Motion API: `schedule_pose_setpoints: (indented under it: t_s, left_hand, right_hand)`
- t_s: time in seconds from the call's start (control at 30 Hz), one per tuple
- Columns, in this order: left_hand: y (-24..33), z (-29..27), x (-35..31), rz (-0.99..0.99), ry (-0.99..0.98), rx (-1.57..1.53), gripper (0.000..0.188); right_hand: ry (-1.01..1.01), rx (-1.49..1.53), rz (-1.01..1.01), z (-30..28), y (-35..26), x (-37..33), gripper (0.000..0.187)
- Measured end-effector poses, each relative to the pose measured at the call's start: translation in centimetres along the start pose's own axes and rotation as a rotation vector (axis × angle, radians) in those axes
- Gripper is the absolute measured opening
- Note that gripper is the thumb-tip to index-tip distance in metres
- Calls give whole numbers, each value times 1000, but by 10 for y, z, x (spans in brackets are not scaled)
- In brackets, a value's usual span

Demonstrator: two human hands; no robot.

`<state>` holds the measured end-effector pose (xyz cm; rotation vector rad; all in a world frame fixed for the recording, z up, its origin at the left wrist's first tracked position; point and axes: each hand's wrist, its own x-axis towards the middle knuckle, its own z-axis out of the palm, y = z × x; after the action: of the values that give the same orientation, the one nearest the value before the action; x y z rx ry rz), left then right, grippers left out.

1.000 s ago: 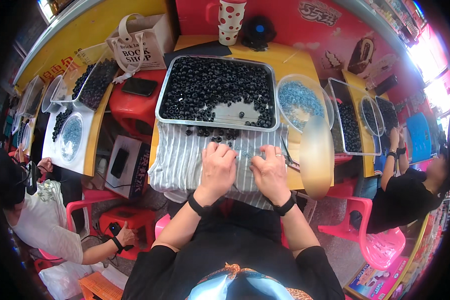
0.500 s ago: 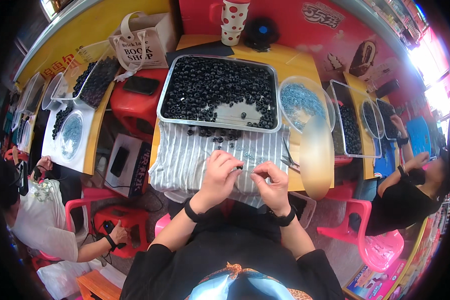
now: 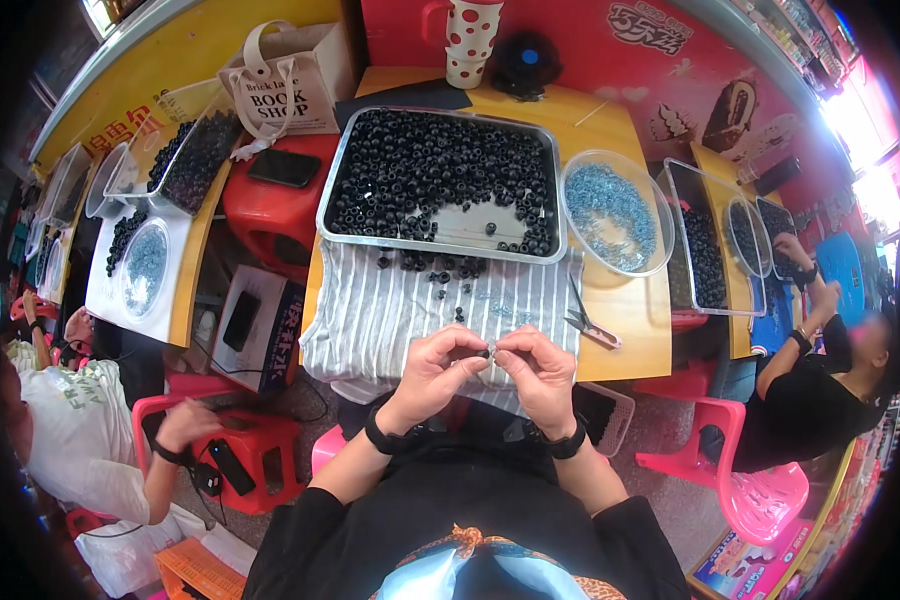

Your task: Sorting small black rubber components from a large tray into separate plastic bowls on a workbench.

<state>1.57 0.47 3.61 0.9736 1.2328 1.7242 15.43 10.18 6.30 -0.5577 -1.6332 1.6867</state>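
Close together over the front of the striped cloth, both my hands are closed in a pinch. In my left hand is a small black bead, held between thumb and forefinger. The fingertips of my right hand meet right beside that bead; whatever they pinch is too small to make out. Beyond the hands, loose black beads lie on the cloth below a metal tray of many more. A round clear tub to its right holds small light-blue pieces.
Scissors lie at the table's right front. A spotted tumbler, a dark round fan-like object and a cloth bag stand behind. A phone rests on a red stool. Other people sit at tables on both sides.
My right hand has moved left and its fingertips now meet my left hand's at the bead. A pale blurred shape over the scissors is gone. The left neighbour's hand has risen.
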Motion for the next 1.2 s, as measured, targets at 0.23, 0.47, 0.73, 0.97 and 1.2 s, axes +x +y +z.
schedule_pose_setpoints:
  t_s: [0.23,0.47,0.73,0.97,1.2]
  left_hand:
    - [2,-1,1,38,11,-76,24]
    - [-2,-2,-1,34,4,-110,23]
    - [-8,-9,-4,-85,-61,-312,20]
    - [-24,-9,-16,-117,-74,-488,14]
    - [-23,-16,-10,-159,8,-718,13]
  right_hand:
    - [-26,-34,-6,0,-1,-5,13]
    - [-25,-76,-32,0,2,-7,13]
    - [-39,-141,-95,4,-1,-4,13]
    - [-241,212,170,-5,7,1,9]
    - [-55,53,256,8,6,21,6]
